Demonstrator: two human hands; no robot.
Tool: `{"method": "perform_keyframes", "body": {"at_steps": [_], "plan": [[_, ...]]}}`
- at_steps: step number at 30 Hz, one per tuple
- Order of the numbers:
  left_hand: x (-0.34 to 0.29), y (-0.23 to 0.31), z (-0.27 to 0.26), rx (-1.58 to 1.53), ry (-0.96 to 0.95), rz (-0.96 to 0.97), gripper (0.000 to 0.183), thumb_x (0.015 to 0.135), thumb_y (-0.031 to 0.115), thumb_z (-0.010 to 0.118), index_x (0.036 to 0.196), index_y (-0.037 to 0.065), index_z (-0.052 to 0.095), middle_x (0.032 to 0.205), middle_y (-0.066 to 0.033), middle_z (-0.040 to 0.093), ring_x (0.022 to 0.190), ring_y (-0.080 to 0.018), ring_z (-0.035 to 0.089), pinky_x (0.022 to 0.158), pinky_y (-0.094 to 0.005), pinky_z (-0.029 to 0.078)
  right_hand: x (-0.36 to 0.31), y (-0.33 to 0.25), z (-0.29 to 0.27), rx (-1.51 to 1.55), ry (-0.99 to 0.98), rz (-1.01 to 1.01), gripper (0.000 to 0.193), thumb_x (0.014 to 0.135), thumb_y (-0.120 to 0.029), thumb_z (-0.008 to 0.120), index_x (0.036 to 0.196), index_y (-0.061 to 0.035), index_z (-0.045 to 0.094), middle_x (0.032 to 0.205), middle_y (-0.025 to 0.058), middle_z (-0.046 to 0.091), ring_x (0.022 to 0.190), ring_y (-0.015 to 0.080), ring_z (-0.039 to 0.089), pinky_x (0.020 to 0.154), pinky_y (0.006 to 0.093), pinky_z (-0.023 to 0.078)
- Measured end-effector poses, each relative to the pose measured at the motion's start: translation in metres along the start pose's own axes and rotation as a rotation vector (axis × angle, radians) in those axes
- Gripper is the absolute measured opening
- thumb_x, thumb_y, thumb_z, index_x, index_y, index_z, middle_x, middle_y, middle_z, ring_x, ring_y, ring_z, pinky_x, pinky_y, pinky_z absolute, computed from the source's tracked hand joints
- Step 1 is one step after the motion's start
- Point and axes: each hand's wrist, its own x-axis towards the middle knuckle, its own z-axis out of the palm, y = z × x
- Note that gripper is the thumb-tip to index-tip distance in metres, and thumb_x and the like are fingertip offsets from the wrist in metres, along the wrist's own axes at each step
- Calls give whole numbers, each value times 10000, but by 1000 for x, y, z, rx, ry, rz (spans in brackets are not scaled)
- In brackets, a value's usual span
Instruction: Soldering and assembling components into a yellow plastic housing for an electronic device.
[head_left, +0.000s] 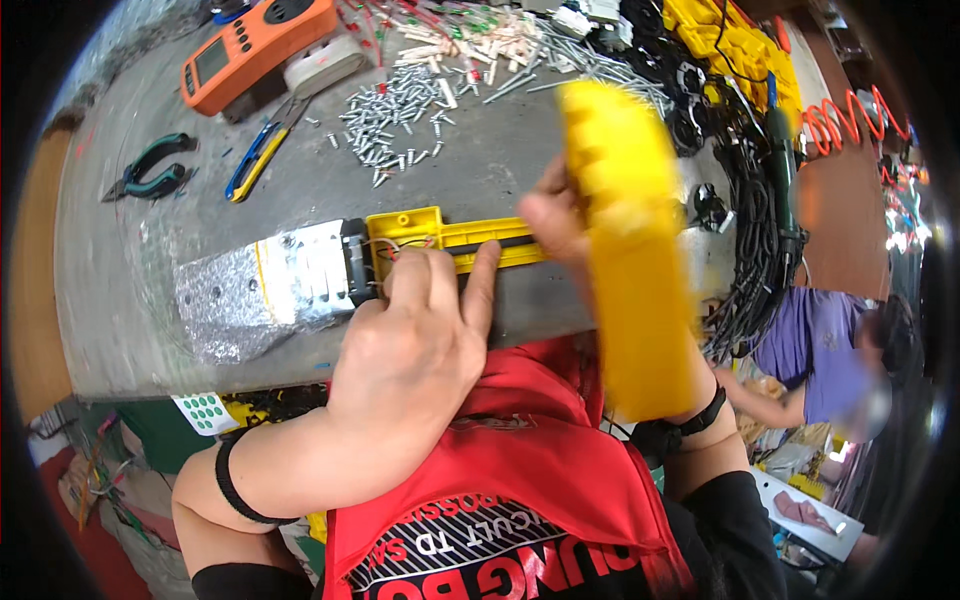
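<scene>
On the bench lies a long yellow plastic housing half (405, 222) with thin wires and a black strip inside. It joins a silver metal body (315, 268) with a black end, part of which is wrapped in bubble film. My left hand (410, 320) presses down on the housing half; its index finger rests along the black strip, while the other fingertips bend over the wires. My right hand (556, 215) grips a second yellow housing half (640, 270), raised above the bench and smeared by motion. That piece hides most of my right fingers.
Behind my hands lie a pile of screws (390, 115), yellow-blue cutter (262, 155), dark pliers (155, 170) and orange multimeter (255, 55). To the right are black cables (750, 240), a green power screwdriver (782, 170) and yellow parts (745, 50). A person in purple (815, 345) sits beyond.
</scene>
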Motion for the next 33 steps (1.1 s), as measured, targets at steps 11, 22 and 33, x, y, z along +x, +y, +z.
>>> {"method": "perform_keyframes", "body": {"at_steps": [11,22,33], "plan": [[-54,-18,14,-569,285,-66,469,742,181,716,1147,-36,619,1253,-177,601,959,-292,629,735,-369,551,11,-11,13,-141,-233,-93,466,694,20,742,1134,-10,591,1033,159,622,948,354,629,819,375,515],[-67,-11,31,-883,356,-244,814,687,18,826,1390,-66,424,1153,-225,653,992,-356,675,827,-399,545,-3,-2,22,-208,-172,-172,443,750,15,721,1181,5,620,1092,172,628,975,362,626,837,390,520],[-67,-9,27,-673,330,-160,855,712,-1,827,1417,-126,360,1256,-260,623,999,-350,703,834,-368,570,-3,2,17,-124,-192,-185,430,760,55,693,1182,0,639,1142,147,648,1038,316,650,879,338,519]]}}
